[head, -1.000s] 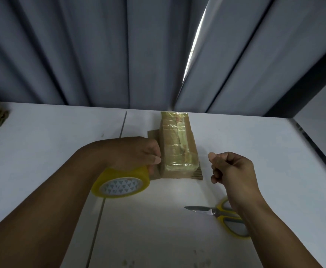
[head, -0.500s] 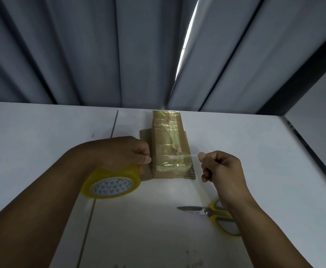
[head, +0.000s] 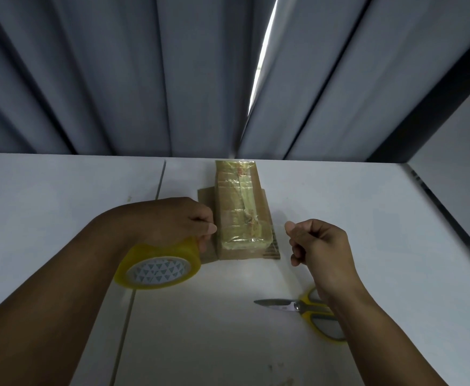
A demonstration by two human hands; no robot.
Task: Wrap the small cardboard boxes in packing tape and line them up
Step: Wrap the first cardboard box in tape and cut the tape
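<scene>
Grips the roll of yellowish packing tape (head: 158, 267) in the left hand (head: 181, 221), low over the white table (head: 61, 196) and just left of the row of tape-wrapped cardboard boxes (head: 239, 207) lined end to end on a flat cardboard sheet (head: 204, 196) at mid-table. Holds the right hand (head: 319, 243) just right of the nearest box, fingers curled and thumb tip pressed to forefinger, with no strip plainly visible in the pinch. Nearer, partly under the right wrist: yellow-handled scissors (head: 306, 309), blades closed, flat on the table.
</scene>
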